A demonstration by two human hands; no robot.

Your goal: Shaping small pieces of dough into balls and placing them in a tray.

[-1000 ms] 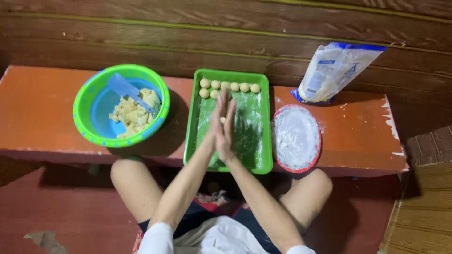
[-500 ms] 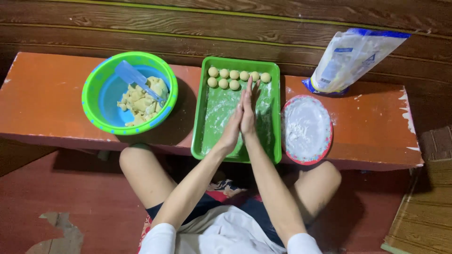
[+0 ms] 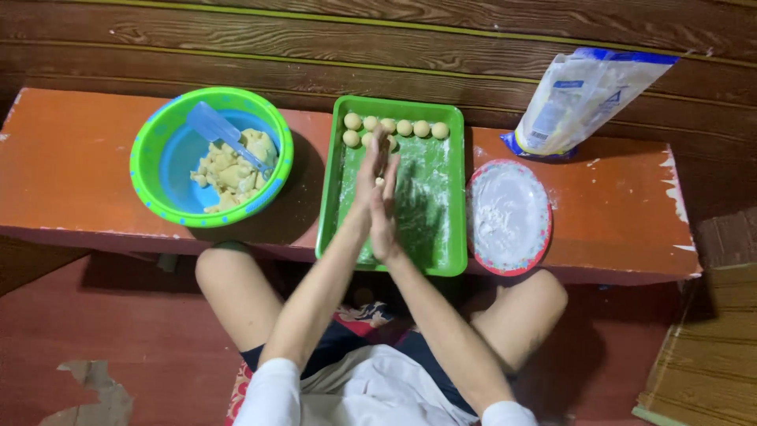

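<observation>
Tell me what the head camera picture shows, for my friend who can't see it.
A seated person presses the left hand and right hand together around a small dough ball, above a floured green tray with a few finished dough balls at its far end. On the orange bench are a green bowl of dough, a floured plate and a flour bag.

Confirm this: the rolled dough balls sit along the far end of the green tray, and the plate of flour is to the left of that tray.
Wrong side. The head view shows the plate of flour to the right of the green tray; the bowl is on its left. The dough balls do sit along the far end.
</observation>
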